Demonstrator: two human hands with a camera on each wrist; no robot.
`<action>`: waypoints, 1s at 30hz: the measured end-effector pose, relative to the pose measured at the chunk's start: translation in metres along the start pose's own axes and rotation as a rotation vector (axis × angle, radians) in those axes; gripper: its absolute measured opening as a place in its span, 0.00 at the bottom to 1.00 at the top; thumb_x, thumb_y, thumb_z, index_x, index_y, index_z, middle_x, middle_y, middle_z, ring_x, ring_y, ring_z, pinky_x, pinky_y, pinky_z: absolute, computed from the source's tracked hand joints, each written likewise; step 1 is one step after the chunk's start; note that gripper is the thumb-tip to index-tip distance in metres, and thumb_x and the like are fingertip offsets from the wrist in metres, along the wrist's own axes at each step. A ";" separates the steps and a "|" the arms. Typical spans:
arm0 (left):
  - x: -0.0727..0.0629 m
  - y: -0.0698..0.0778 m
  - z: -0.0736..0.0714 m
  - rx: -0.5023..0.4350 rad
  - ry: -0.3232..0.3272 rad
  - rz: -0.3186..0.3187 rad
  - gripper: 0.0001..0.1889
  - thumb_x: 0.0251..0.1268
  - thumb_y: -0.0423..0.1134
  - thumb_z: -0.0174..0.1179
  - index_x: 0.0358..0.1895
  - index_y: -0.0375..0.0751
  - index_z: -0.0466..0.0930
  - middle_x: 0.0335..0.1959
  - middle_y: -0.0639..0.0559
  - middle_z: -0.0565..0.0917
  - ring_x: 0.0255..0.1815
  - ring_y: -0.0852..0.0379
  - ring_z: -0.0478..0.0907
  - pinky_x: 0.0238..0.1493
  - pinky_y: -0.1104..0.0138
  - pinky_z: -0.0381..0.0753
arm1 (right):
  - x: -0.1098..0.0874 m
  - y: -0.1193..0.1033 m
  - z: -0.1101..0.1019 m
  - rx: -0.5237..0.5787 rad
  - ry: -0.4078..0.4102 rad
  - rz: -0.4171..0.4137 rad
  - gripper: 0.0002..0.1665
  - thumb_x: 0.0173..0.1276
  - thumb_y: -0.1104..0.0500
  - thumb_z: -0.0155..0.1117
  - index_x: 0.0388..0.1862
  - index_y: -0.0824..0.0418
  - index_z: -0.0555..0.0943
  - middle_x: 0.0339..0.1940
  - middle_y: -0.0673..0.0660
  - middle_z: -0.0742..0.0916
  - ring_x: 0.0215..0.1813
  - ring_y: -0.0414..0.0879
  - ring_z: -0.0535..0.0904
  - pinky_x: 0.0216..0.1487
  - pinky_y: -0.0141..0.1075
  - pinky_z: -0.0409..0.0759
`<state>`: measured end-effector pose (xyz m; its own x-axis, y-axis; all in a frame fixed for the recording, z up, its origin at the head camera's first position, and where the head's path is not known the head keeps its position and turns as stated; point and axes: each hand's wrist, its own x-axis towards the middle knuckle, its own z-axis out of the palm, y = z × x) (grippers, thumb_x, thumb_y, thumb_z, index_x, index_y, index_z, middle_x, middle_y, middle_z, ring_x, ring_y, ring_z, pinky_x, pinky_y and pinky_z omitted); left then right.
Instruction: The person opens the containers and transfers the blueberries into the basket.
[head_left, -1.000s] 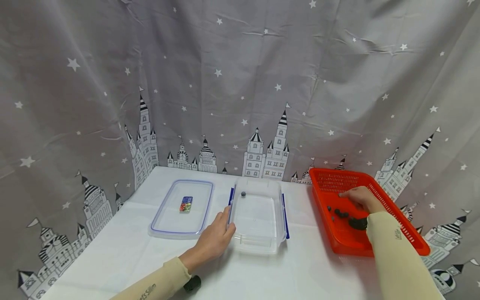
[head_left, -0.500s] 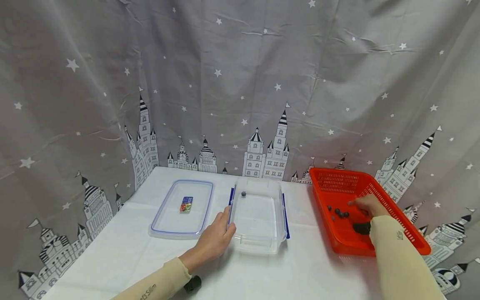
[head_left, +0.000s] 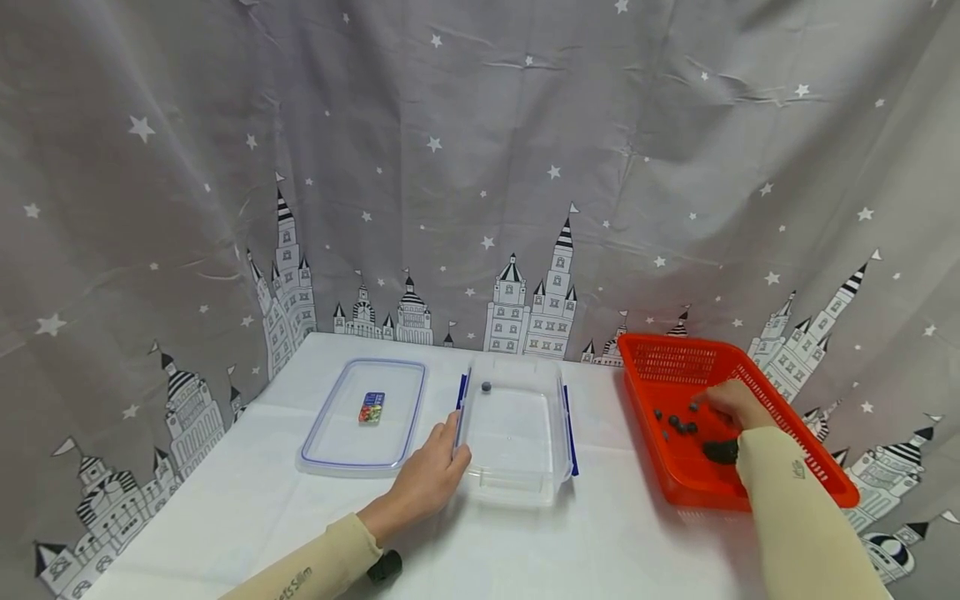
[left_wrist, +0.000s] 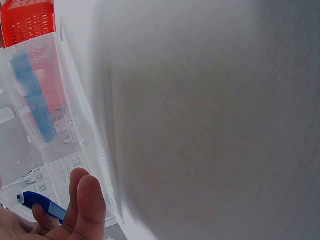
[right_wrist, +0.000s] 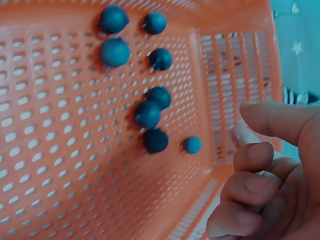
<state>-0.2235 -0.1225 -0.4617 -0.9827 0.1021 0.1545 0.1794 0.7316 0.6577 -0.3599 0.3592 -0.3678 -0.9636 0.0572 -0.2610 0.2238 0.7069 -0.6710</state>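
My left hand (head_left: 429,473) holds the left side of a clear plastic food container (head_left: 513,425); in the left wrist view its fingers (left_wrist: 91,202) stand beside a blue latch (left_wrist: 42,201). One blueberry (head_left: 486,387) lies in the container's far left corner. My right hand (head_left: 737,403) reaches down into a red plastic basket (head_left: 705,493). Several blueberries (right_wrist: 147,114) lie scattered on the basket's perforated floor. In the right wrist view the thumb (right_wrist: 272,117) and index finger point forward, with no berry visible between them; the other fingers are bent.
The container's lid (head_left: 337,425), clear with a blue seal, lies flat to the left on the white table (head_left: 585,542). A grey curtain (head_left: 480,167) printed with castles and stars hangs behind. Black wrist-worn devices (head_left: 386,568) show at both wrists.
Inside the basket my right hand shifts a little right and nearer, then slightly back left, beside a berry at its fingertips. The left hand and container stay put.
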 end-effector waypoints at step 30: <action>0.001 -0.002 0.001 -0.001 0.012 0.011 0.33 0.79 0.48 0.43 0.80 0.36 0.52 0.58 0.43 0.75 0.27 0.57 0.69 0.29 0.65 0.68 | -0.003 -0.107 0.056 -0.045 -0.052 -0.271 0.21 0.72 0.51 0.64 0.53 0.67 0.84 0.15 0.49 0.70 0.17 0.43 0.63 0.23 0.34 0.66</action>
<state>-0.2248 -0.1231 -0.4634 -0.9801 0.1021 0.1703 0.1901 0.7298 0.6567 -0.3724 0.2433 -0.3341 -0.9783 -0.1743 -0.1122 -0.0494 0.7220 -0.6902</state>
